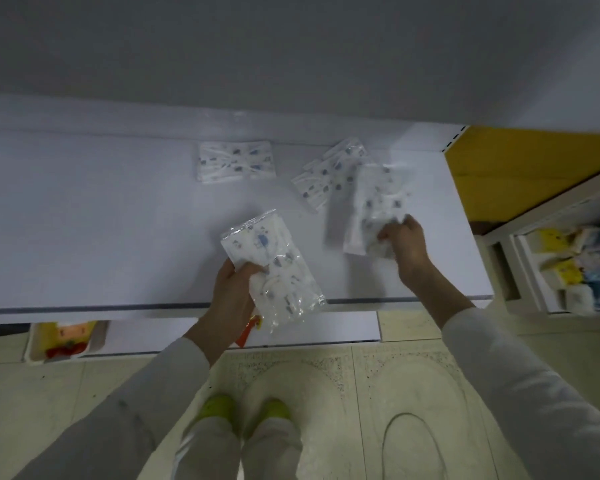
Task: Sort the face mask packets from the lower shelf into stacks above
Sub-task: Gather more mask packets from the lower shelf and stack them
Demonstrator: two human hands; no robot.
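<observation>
My left hand (231, 289) grips a clear packet of white printed face masks (274, 258) over the front edge of the white upper shelf (101, 220). To the right, my right hand (404, 242) pinches the near end of another mask packet (371, 206), which is blurred and lies low over the shelf. A neat packet stack (237, 161) lies flat at the back middle of the shelf. A second packet stack (328, 174) lies askew just behind the right-hand packet.
A lower white shelf (309, 329) juts out below the front edge, with a yellow-and-red package in a white tray (65, 341) at its left. An orange panel (520, 171) bounds the right side. Bins of yellow and blue packets (575, 268) stand at far right. Tiled floor lies below.
</observation>
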